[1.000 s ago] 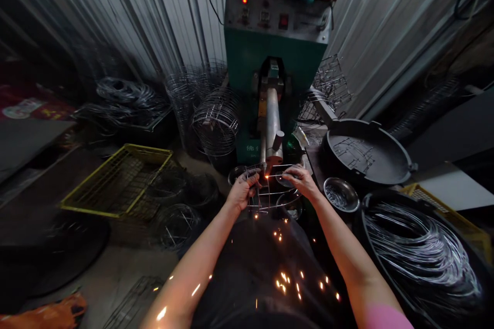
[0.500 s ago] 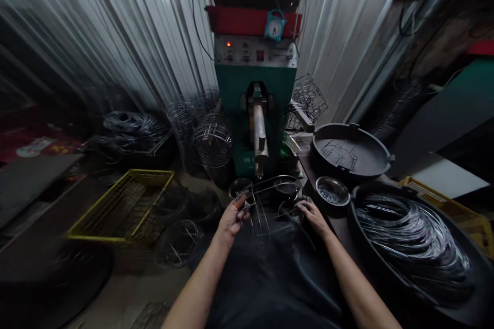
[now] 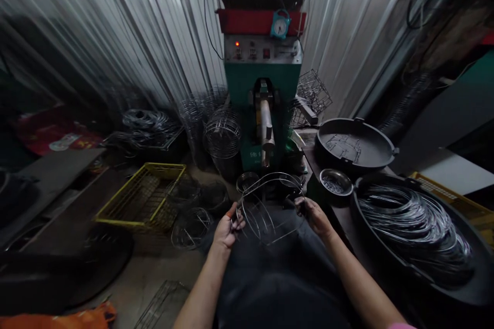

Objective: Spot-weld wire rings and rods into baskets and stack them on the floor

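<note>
A round wire frame (image 3: 270,176) of thin bright rings and cross wires hangs above my lap. My left hand (image 3: 227,227) is closed on its left side, thumb up with an orange wrap on it. My right hand (image 3: 314,214) pinches the frame's right side, its fingertips partly dark and hard to make out. Just beyond the frame is the lower electrode (image 3: 266,157) of a green spot welder (image 3: 239,79), apart from the wire. Small round dishes (image 3: 247,182) stand below the electrode, partly covered by the frame.
To the right are a black pan of wire rings (image 3: 409,231), a metal bowl of small pieces (image 3: 335,183) and a black pan with short wires (image 3: 355,144). On the left stand a yellow crate (image 3: 142,190), wire coils (image 3: 191,229) and stacked wire baskets (image 3: 222,133).
The wire frame has turned between my hands, so its curved rings now face up more openly. Both hands stay on it. The view has swung slightly left.
</note>
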Motion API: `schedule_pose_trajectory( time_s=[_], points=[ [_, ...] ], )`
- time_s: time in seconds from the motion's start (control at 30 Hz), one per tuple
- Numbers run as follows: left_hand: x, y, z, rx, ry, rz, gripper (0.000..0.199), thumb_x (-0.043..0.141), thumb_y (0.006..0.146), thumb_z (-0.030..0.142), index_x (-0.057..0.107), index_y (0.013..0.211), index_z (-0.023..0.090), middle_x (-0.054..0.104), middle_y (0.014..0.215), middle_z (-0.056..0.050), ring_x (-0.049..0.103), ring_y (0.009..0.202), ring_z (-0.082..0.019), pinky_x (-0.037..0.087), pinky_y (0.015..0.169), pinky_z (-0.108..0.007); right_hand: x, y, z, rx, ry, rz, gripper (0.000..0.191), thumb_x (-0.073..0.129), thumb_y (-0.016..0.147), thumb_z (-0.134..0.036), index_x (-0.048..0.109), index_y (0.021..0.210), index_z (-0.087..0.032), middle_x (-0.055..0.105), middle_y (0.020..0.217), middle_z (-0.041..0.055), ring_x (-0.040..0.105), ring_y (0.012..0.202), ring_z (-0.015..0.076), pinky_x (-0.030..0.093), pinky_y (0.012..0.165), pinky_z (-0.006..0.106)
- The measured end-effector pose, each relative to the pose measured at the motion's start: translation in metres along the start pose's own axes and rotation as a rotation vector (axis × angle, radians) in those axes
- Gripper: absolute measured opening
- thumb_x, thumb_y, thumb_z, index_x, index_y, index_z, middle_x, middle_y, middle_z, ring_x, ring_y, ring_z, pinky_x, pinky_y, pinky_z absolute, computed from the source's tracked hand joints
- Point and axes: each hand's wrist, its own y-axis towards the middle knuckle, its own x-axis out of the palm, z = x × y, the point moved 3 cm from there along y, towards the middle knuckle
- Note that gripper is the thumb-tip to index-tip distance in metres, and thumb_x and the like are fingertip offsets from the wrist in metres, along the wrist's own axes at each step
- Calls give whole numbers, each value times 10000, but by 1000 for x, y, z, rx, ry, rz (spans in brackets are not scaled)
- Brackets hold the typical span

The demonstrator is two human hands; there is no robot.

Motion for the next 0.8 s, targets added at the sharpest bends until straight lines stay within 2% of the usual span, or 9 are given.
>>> schedule_pose_trajectory(
  time_s=[0.1,0.2,0.23,0.37,0.43,0.63,0.8],
  points=[
    [2,-6,4,165,189,5,278,657,663,346,583,823,131,484,470,71,269,284,9,250,327,-139,-7,9,2,-33,-121,127,291,556,709,-492,584,806,-220,566,790,18,512,754,164,397,674,274],
    [12,-8,2,250,417,-32,427,652,650,401,570,986,150,506,466,66,294,282,-2,206,314,-139,-8,27,-8,-70,-248,257,277,527,727,-491,550,821,-232,563,782,1,509,765,161,391,686,264],
    [16,-6,0,261,472,-45,457,647,651,412,561,1014,148,503,457,64,317,288,-11,182,306,-140,-6,35,-13,-76,-292,263,279,532,721,-491,548,826,-233,562,767,-4,507,754,160,389,677,260],
    [29,10,-8,324,552,-91,493,623,665,440,542,1053,147,496,458,60,384,327,-35,163,298,-146,8,66,-26,-58,-487,59,258,612,653,-448,592,707,-196,543,656,-16,488,683,142,370,644,246],
    [34,22,-9,357,555,-114,471,609,682,437,546,1050,150,499,473,57,397,344,-37,175,304,-145,8,80,-26,-19,-505,-13,262,629,632,-439,589,624,-180,515,590,-26,463,613,120,353,598,238],
    [50,55,-5,402,592,-158,461,593,701,434,554,1059,148,502,481,48,409,367,-44,198,322,-158,-10,119,-15,85,-334,8,308,678,552,-447,553,569,-166,481,521,-41,403,495,80,300,489,219],
    [64,74,-1,442,589,-166,452,599,701,417,560,1063,149,505,498,49,390,362,-36,210,335,-165,-17,143,-21,62,-321,24,307,680,553,-440,542,574,-167,460,504,-48,386,471,74,290,469,216]
  ],
)
